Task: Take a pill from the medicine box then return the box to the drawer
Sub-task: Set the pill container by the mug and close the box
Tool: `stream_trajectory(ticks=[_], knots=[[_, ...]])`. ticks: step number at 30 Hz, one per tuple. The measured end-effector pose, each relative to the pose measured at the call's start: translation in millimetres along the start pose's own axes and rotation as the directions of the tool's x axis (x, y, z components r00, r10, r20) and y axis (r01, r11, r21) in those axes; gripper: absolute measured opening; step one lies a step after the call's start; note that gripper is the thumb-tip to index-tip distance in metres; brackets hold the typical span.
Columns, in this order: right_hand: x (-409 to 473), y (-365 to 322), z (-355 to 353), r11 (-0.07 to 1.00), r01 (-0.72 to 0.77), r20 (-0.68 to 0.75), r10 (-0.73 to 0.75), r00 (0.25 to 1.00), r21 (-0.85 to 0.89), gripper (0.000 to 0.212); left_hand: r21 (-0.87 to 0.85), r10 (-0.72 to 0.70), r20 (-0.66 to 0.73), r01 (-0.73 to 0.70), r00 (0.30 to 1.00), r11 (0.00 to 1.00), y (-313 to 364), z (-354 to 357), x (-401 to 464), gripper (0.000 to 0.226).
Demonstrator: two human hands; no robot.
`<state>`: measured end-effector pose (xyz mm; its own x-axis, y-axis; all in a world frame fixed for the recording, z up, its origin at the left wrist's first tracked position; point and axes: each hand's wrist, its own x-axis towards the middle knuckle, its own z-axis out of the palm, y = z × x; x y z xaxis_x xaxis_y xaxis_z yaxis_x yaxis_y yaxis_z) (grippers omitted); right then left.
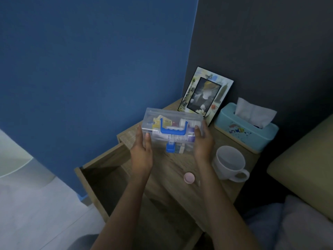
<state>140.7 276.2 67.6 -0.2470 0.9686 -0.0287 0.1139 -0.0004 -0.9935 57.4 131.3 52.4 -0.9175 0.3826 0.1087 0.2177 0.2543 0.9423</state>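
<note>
A clear plastic medicine box (172, 123) with a blue handle and blue clasp is held just above the wooden nightstand top (173, 170), its lid shut and packets and bottles visible inside. My left hand (141, 150) grips its left end and my right hand (202, 141) grips its right end. The nightstand's drawer (100, 179) stands pulled out below and to the left, its inside dark. A small pink round cap (189, 177) lies on the top near my right wrist.
A white mug (229, 164) stands right of my right hand. Behind it sits a teal tissue box (246, 131). A picture frame (205, 92) leans on the dark wall. A blue wall is at left, a bed edge (306, 159) at right.
</note>
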Motion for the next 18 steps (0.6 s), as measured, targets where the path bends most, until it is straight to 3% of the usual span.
stream_trajectory(ticks=[2, 9, 18], knots=[[0, -2, 1, 1.000, -0.013, 0.000, 0.013, 1.000, -0.003, 0.050, -0.006, -0.040, -0.015, 0.040, 0.999, 0.999, 5, 0, 0, 0.072], [0, -1, 3, 1.000, -0.014, 0.005, 0.014, 1.000, -0.013, 0.050, -0.023, -0.166, -0.203, 0.165, 0.965, 0.986, 17, 0, 27, 0.058], [-5, -2, 2, 1.000, 0.016, 0.007, -0.016, 1.000, 0.006, 0.050, -0.223, -0.305, -0.172, 0.265, 0.937, 0.938, 10, 8, 33, 0.055]])
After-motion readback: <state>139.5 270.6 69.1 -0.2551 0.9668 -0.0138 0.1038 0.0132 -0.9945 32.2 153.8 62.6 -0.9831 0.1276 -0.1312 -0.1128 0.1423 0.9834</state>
